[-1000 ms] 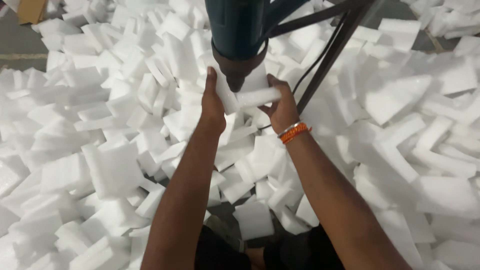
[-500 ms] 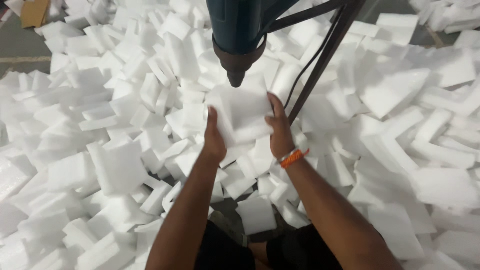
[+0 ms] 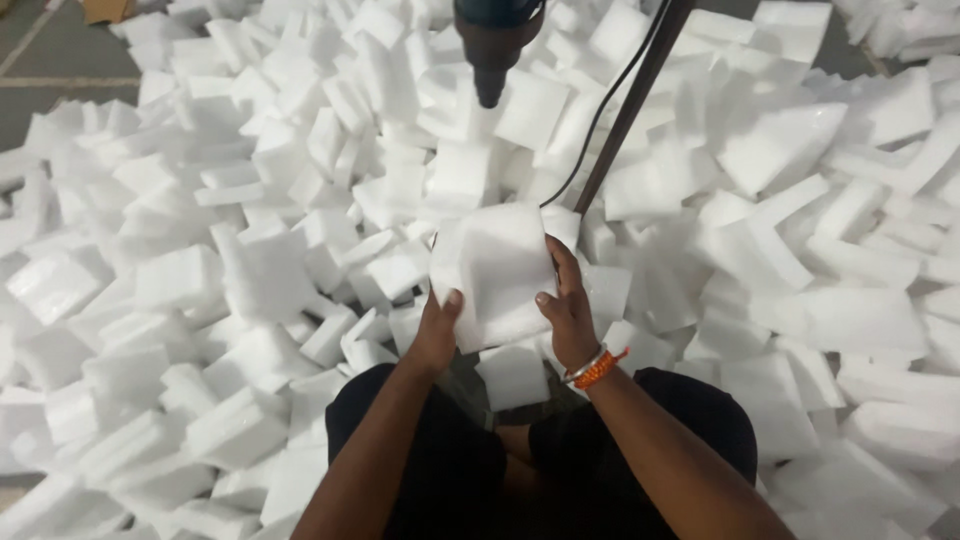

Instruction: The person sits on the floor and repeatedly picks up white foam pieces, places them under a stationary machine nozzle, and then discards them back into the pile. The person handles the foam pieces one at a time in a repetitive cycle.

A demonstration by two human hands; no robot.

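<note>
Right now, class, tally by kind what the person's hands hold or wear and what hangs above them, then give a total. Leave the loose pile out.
White foam piece held in both hands: 1
Hands gripping it, left hand and right hand: 2
Orange wristband on the right wrist: 1
Dark power tool hanging above: 1
Slanted dark rod: 1
Total: 6

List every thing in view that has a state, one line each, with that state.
Foam block: held up off the pile, gripped on both sides.
Left hand: closed on the block's lower left edge.
Right hand: closed on the block's right edge, banded at the wrist.
Mounted tool: hanging tip down, clear of the block.
Black cable: hanging slack beside the dark pole.
Foam pieces: heaped loosely all around.
</note>
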